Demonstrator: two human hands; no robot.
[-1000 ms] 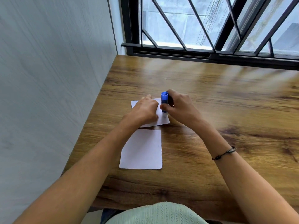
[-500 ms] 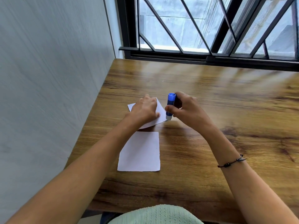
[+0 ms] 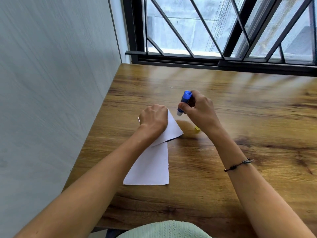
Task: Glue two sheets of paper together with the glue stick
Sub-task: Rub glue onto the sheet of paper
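**Glue applied, joining next**

Left hand [image 3: 153, 118] presses the far sheet [image 3: 171, 129], which overlaps the near sheet [image 3: 151, 166]. Right hand [image 3: 197, 110] grasps the glue stick [image 3: 183, 103] just beyond the far sheet, apparently lifted. Next: lay the sheets together squarely.
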